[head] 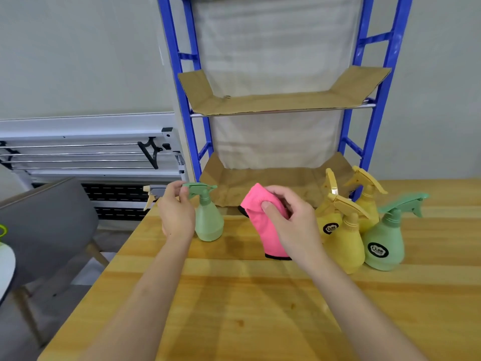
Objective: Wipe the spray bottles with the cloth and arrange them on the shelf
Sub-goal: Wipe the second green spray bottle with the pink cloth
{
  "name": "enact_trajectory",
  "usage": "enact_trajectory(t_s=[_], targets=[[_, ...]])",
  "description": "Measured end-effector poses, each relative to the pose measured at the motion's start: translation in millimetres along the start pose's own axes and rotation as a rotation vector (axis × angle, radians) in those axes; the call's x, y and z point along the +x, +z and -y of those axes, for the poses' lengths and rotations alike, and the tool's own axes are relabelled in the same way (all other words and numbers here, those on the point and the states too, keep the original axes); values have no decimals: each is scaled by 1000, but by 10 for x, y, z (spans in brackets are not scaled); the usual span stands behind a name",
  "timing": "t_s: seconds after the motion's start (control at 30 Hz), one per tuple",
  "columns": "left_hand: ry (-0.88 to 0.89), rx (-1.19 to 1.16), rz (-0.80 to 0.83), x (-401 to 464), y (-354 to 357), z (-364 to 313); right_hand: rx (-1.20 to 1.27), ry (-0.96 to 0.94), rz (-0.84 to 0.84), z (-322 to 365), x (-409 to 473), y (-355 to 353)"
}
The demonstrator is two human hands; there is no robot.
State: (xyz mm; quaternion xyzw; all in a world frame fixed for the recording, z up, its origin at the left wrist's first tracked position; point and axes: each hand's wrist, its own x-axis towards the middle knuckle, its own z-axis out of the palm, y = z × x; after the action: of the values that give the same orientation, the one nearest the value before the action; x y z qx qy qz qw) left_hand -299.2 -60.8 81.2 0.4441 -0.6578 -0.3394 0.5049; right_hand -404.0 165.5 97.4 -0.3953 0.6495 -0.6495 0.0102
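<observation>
Here, the left hand (177, 214) is pinching the trigger head of a pale green bottle (208, 217), which is standing upright on the wooden bench (234, 308) towards its far left. Just behind that hand, a yellow and grey spray head (153, 195) is poking out; its bottle is hidden. The right hand (291, 225) is gripping a pink cloth (263, 220) with a dark edge, holding it bunched above the bench, a little right of the green bottle and not touching it. Further right, three yellow bottles (347, 241) and another green bottle (385, 243) are standing close together. At the far edge, a blue-framed shelf (374, 105) is rising, its two visible levels lined with cardboard (273, 102). A grey chair (49, 225) is sitting off to the left.
</observation>
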Motion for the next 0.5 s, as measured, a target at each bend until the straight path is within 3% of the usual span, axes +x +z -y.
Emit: enact_trajectory(t_s=[0.3,0.5], targets=[[185,142,230,-169,-51,-187,-165,-58,27,29,333,114],[232,-61,499,-411,-83,-245,-387,-202,-81,117,449,-13]])
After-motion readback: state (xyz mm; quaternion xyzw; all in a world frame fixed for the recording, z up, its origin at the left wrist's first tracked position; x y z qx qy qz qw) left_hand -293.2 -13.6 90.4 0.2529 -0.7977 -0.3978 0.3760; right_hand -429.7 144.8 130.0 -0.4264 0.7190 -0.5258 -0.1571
